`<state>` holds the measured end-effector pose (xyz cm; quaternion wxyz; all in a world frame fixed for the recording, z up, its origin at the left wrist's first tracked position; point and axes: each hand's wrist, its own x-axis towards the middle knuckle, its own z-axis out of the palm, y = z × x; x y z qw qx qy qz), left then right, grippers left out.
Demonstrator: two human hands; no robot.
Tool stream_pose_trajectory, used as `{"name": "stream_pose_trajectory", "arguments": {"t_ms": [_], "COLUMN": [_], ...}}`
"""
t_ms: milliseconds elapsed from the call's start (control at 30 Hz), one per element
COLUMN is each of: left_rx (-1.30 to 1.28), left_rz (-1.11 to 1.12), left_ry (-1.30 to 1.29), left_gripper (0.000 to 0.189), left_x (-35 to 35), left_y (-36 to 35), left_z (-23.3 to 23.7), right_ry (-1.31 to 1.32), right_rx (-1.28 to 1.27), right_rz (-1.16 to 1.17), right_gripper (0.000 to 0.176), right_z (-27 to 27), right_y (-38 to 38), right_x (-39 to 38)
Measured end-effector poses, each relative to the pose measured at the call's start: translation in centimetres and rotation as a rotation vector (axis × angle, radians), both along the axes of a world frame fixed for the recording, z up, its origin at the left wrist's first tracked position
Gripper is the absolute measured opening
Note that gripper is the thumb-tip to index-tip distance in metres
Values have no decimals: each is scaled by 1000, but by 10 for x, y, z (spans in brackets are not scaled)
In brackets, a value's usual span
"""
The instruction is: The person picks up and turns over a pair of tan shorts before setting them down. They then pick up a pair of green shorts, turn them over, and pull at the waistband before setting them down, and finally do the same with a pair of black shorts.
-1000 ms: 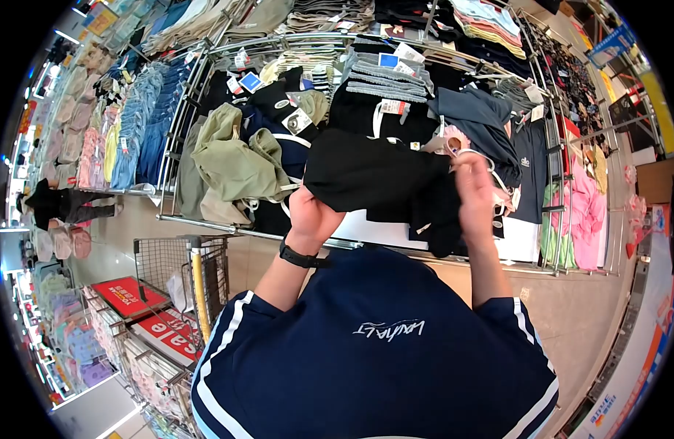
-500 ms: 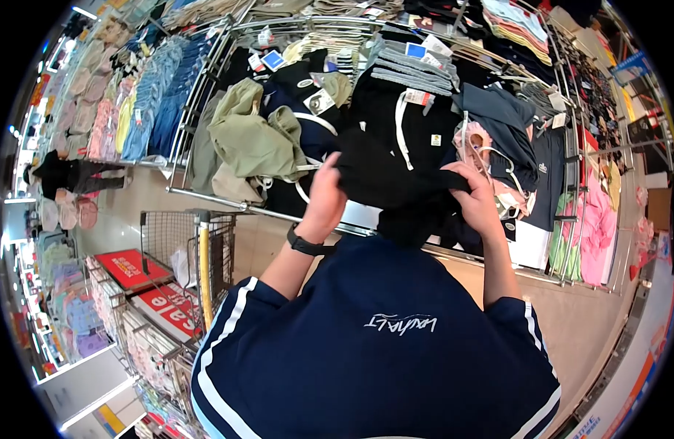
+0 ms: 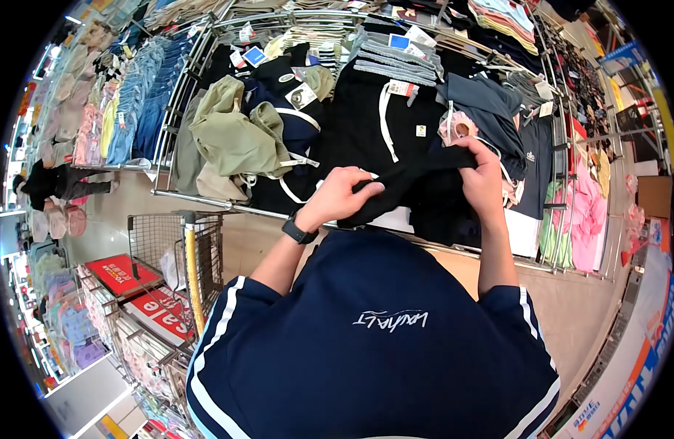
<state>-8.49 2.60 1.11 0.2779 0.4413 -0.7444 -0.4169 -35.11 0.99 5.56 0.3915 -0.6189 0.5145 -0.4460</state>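
Observation:
A black garment (image 3: 417,175) is stretched between my two hands above the front of the clothing display; its kind is not clear. My left hand (image 3: 342,196) is closed on its left side, thumb and fingers pinching the cloth. At the upper right end, my right hand (image 3: 483,179) grips the fabric with bent fingers. Behind it lies a black drawstring garment (image 3: 359,110) with a long white cord and a paper tag. To the left is a crumpled olive garment (image 3: 223,124); to the right, a dark grey garment (image 3: 483,106) lies partly over a pink one.
A metal rail (image 3: 205,201) edges the display. At lower left stands a wire shopping cart (image 3: 158,238) with a yellow handle, beside red sale signs (image 3: 121,274). Denim garments (image 3: 150,102) hang at left, and a person in dark clothes (image 3: 55,183) is beyond the aisle.
My left hand has turned inward over the cloth and my right hand has risen slightly. The black garment has gone from bunched to a narrower, slanting stretch between them. The view has shifted slightly.

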Motion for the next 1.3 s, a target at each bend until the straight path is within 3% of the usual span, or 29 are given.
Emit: {"name": "stream_pose_trajectory", "arguments": {"t_ms": [33,100,167,233,333,367,400,500,533,633,667,700,767,800,833,900,1000,1033,1100,1133,1167,1200,1300], "left_rx": [-45,-37,78,107,-14,-60,-21,136,325,312,250,263,292,322,337,370,289,243,-17,-72,-127,-135,-44], "left_rz": [-58,-101,-199,-221,16,104,269,495,515,374,289,259,193,187,159,105,-181,-282,-463,-500,-532,-577,-526], "left_ry": [-13,272,380,237,-48,-138,-72,204,396,798,800,836,910,919,978,1096,984,937,662,472,282,164,141], "left_gripper": [17,16,22,33,29,27,22,18,22,21,22,22,23,22,21,21,24,25,29,28,28,17,21], "left_x": [6,6,8,7,-6,-7,-6,13,11,-9,-9,-11,-16,-14,-15,-16,-8,-8,-9,-8,-7,-3,4], "left_y": [-4,-2,0,3,9,7,5,-10,-10,-9,-9,-8,-6,-5,-3,3,9,10,1,1,2,2,2], "left_z": [-10,-21,-22,-10,-7,-16,-27,-66,-51,-19,-16,-11,-2,-5,-3,3,3,7,21,28,30,24,23], "right_ry": [10,4,-1,-35,-1,91,222,266,204,113,21,-298,-815,-1136,-1189,-1273,-1470,-1479,-1493,-1249,-1405,-1389,-1247], "right_rx": [40,54,56,19,-124,-301,-396,-252,-150,93,253,442,561,800,954,1115,948,913,843,807,788,789,793], "right_rz": [-33,-59,-85,-111,-158,-36,128,501,556,723,813,797,654,569,429,246,513,452,335,69,80,-26,-233], "right_gripper": [22,24,26,31,38,42,43,40,35,24,26,30,44,58,66,66,64,62,57,50,48,48,49], "right_z": [-2,-6,-15,-9,8,18,25,16,9,-23,-34,-60,-76,-85,-97,-114,-144,-150,-160,-163,-167,-160,-129], "right_y": [-1,-1,-3,-1,9,18,27,52,60,63,60,63,62,64,60,60,52,48,38,33,25,23,20], "right_x": [-6,-11,-13,-8,0,3,5,24,29,31,27,25,26,23,21,24,34,36,38,36,36,35,32]}}
